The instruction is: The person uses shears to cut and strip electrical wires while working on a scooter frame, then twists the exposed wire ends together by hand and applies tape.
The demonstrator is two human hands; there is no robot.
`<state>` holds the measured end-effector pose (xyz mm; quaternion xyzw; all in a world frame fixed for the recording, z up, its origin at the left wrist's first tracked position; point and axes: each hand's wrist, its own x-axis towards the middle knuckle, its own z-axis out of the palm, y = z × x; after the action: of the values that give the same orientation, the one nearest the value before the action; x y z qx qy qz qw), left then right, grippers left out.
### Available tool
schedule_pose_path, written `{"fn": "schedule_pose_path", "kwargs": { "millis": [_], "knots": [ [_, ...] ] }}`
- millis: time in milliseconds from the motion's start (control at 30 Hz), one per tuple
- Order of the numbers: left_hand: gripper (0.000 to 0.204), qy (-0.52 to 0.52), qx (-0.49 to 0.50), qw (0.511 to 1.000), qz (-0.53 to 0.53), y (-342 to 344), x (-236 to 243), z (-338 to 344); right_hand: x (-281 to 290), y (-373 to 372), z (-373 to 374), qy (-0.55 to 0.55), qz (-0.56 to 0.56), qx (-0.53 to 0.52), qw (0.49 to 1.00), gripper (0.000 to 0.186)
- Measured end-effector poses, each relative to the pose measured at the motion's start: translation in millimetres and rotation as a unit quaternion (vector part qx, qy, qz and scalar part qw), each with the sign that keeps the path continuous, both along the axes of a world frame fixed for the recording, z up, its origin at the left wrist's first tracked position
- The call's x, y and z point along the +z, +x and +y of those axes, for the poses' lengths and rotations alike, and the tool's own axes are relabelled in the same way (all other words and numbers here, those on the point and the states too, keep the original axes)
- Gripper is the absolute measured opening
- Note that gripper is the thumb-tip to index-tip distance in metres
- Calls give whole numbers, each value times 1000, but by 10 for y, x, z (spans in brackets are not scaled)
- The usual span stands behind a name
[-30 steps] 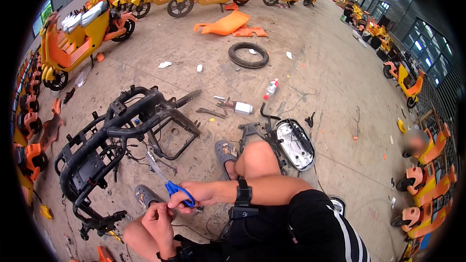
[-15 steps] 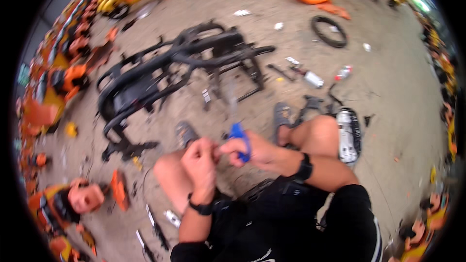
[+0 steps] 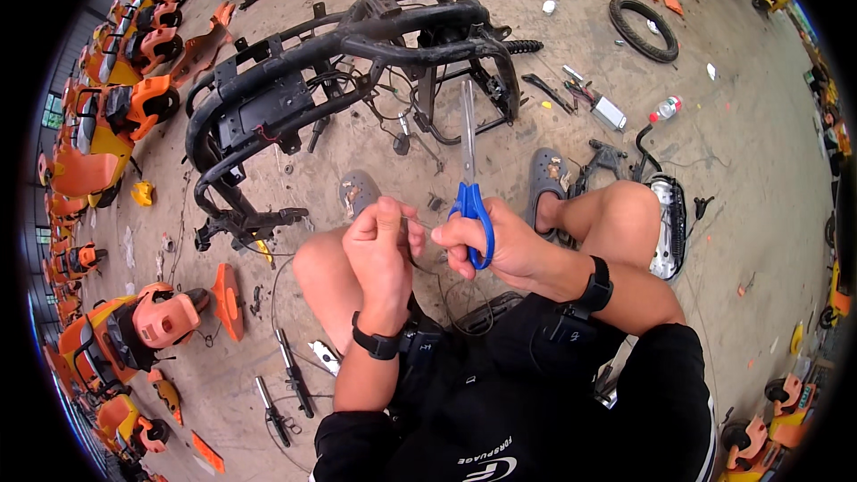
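Currently your left hand (image 3: 379, 250) curls nearest, thumb close to fingers, though whether it pinches anything cannot be told. Beside it, on the right, your right hand (image 3: 500, 245) grips blue-handled scissors (image 3: 470, 189), their blades pointing far. Beyond are your grey clogs (image 3: 546, 183); farther left lies a black metal frame (image 3: 361, 40), and far right, a black tyre (image 3: 658, 55).

Black shirt (image 3: 411, 424) — grey clogs (image 3: 546, 178) (charm-dotted)

A head-worn fisheye looks steeply down from close above the left hand (image 3: 382, 254) and right hand (image 3: 491, 245), taking in the concrete floor (image 3: 750, 196) all around
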<state>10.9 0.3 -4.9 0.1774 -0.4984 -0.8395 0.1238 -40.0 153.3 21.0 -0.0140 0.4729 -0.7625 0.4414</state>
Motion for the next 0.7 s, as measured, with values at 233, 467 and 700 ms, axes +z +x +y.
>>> {"fn": "schedule_pose_path", "kwargs": {
  "millis": [233, 467, 700],
  "knots": [
    [38, 54, -87, 995, 8, -22, 6, -113, 8, -23, 7, 7, 5, 2, 1000, 27],
    [35, 130, -131, 981, 65, -5, 41, -116, -38, -86, 95, -39, 23, -17, 999, 27],
    [22, -35, -94, 991, 84, 99, -56, -131, -7, -129, 134, 24, 58, 16, 998, 30]
  ]
}}
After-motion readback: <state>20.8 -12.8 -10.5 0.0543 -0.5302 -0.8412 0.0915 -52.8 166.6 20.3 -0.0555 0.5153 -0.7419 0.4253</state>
